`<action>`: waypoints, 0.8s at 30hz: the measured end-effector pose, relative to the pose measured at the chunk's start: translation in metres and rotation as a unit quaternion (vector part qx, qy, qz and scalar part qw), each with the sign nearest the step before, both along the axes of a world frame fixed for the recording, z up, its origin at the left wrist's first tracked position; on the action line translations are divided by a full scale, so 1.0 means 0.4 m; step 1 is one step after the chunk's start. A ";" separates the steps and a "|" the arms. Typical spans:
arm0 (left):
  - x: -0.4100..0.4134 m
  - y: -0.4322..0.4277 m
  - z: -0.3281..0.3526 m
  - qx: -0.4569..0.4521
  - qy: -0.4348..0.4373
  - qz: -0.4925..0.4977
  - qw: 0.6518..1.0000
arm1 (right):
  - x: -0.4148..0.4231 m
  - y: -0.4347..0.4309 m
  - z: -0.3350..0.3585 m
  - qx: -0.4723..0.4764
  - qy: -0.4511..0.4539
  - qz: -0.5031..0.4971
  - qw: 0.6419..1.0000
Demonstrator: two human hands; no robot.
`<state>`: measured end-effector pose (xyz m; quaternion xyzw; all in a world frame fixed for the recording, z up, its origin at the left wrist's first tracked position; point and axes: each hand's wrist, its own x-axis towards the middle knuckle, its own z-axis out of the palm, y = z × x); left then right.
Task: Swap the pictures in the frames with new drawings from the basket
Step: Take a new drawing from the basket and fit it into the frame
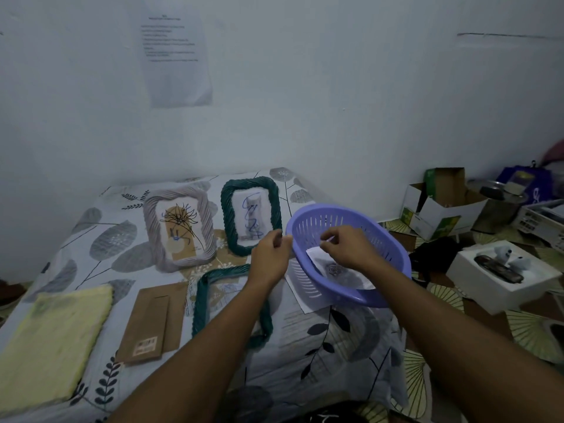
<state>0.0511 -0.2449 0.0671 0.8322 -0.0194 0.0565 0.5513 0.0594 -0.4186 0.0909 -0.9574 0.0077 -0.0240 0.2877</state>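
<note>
A purple plastic basket (pixel 308 222) is tilted up on the bed, and my left hand (pixel 270 256) grips its near-left rim. My right hand (pixel 346 245) is inside the basket, pinching the top edge of a white drawing (pixel 338 270) that lies in it. Another white sheet (pixel 300 293) sticks out from under the basket. A grey rope frame (pixel 180 228) and a green rope frame (pixel 251 212) lean at the back, each holding a scribbled picture. An empty green frame (pixel 203 300) lies flat under my left forearm.
A brown cardboard frame backing (pixel 149 323) and a yellow foam pad (pixel 55 340) lie at the left on the leaf-print bedsheet (pixel 335 346). Open cardboard boxes (pixel 439 203) and a white box (pixel 500 270) crowd the floor on the right. A wall rises behind the bed.
</note>
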 end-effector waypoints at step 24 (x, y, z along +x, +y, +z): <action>0.020 -0.004 -0.036 0.052 -0.045 -0.009 0.998 | 0.087 -0.005 -0.102 -0.168 0.070 0.021 0.983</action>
